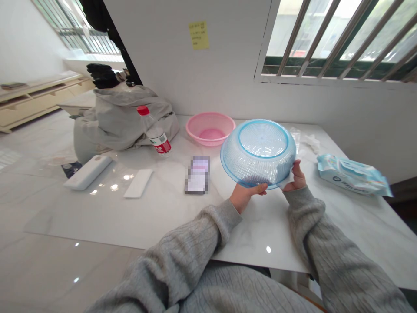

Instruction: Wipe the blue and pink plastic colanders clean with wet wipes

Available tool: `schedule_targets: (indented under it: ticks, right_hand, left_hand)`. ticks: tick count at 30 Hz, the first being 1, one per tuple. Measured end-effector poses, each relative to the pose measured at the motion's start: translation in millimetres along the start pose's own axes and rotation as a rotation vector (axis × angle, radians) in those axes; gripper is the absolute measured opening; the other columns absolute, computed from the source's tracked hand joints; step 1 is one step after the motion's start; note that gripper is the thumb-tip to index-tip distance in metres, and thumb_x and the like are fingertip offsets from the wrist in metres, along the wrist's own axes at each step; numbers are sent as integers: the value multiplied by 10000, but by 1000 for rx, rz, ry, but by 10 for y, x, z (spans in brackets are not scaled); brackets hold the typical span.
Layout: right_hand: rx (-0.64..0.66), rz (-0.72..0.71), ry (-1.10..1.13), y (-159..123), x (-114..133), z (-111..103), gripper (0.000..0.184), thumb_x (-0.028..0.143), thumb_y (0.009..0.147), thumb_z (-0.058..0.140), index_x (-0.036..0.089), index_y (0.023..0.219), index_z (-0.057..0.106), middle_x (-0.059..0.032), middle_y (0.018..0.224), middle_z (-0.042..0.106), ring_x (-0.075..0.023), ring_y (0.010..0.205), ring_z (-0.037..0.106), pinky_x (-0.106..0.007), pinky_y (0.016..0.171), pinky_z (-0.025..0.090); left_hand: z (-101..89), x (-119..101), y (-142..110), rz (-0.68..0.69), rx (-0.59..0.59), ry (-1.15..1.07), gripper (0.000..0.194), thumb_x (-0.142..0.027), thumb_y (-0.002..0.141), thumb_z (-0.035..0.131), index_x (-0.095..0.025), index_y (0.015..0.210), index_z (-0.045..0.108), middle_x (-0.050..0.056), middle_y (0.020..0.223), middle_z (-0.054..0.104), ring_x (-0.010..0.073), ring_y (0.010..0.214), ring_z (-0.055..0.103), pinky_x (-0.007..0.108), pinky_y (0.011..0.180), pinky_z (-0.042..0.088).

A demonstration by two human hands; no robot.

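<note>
A clear blue plastic basket (263,139) with a ribbed wall is held up over the table, its round base turned up and away from me. My left hand (246,195) grips the near rim, thumb on the outside and fingers mostly hidden beneath. At the right side of the rim, my right hand (295,177) holds on too, with something whitish, perhaps a wipe, seen by its fingers. Behind and to the left, a pink plastic basket (211,139) stands upright by the wall.
On the white table (176,221) lie a blurred phone (198,175), a white card-like piece (138,183) and a white case (88,172). A red-capped bottle (158,134) stands before a grey cloth bag (120,121). To the right is a wet-wipes pack (353,174), with crumpled tissue (311,142) behind.
</note>
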State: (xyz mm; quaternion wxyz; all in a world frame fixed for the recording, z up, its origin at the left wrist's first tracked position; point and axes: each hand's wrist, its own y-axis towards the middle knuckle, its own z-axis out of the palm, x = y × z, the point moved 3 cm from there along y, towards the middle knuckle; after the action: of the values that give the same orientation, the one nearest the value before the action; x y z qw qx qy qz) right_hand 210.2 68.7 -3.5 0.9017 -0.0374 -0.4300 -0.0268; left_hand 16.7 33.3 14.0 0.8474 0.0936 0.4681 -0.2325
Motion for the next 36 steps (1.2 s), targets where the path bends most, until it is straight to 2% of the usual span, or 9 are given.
schedule_targets:
  ticks: [7, 12, 16, 19, 21, 24, 26, 32, 36]
  right_hand:
    - [81, -66, -44, -38, 65, 175, 636, 806, 701, 725, 285, 1067, 728, -35, 1199, 742, -316, 1460, 467, -557, 1210, 430]
    - [79, -50, -20, -42, 71, 226, 667, 801, 647, 771, 269, 1047, 727, -51, 1190, 744, -328, 1446, 481, -562, 1194, 440]
    - [53, 2, 24, -51, 76, 243, 690, 817, 726, 688, 262, 1136, 711, -67, 1205, 737, -322, 1421, 512, -571, 1170, 460]
    - [-1, 16, 101, -77, 114, 241, 587, 746, 847, 590, 272, 1175, 700, -49, 1201, 740, -302, 1387, 551, -565, 1166, 470]
    - [-40, 12, 164, -92, 141, 226, 426, 585, 923, 537, 280, 1168, 703, -20, 1160, 754, -278, 1352, 586, -554, 1182, 462]
    - [-95, 17, 209, -91, 147, 178, 311, 345, 911, 497, 270, 1118, 716, 4, 1051, 776, -252, 1269, 648, -542, 1202, 452]
    - [-121, 7, 194, -74, 130, 140, 280, 280, 891, 508, 258, 1067, 725, 9, 1011, 780, -240, 1216, 680, -520, 1207, 457]
    - [-48, -60, 92, -23, 57, 62, 168, 364, 897, 639, 306, 1024, 732, 30, 1142, 762, -238, 1325, 614, -519, 1222, 450]
    - [-14, -45, 61, -3, 21, -14, 227, 457, 858, 721, 326, 1043, 735, 20, 1129, 764, -261, 1353, 591, -545, 1205, 462]
  left_hand:
    - [39, -108, -19, 119, 27, 138, 350, -387, 639, 920, -148, 647, 665, 3, 660, 624, 121, 628, 539, 304, 626, 427]
    - [18, -73, -1, 106, 26, 143, 350, -395, 648, 908, -151, 666, 658, -1, 673, 616, 112, 608, 523, 297, 596, 414]
    - [-3, -8, 19, 90, -23, 93, 350, -395, 648, 910, -155, 741, 673, -1, 721, 618, 115, 637, 526, 293, 593, 424]
    - [-11, 21, 26, 75, -52, 37, 359, -390, 644, 915, -157, 783, 680, 2, 759, 624, 118, 667, 530, 292, 599, 424]
    - [-14, 29, 25, 52, -65, 4, 369, -391, 638, 919, -156, 790, 679, 0, 763, 623, 116, 674, 528, 292, 613, 421]
    - [-15, 32, 19, 4, -77, -39, 381, -395, 628, 925, -155, 778, 670, -10, 740, 609, 109, 667, 516, 293, 634, 414]
    - [-15, 34, 16, -24, -78, -59, 385, -396, 626, 926, -154, 771, 665, -17, 725, 603, 101, 653, 502, 294, 644, 410]
    - [-30, 48, 20, -30, -79, -33, 390, -410, 629, 923, -150, 766, 667, -31, 678, 580, 90, 593, 488, 293, 621, 398]
    - [-51, 46, 23, 29, -67, 68, 395, -430, 638, 916, -151, 710, 646, -37, 627, 553, 86, 545, 468, 295, 580, 406]
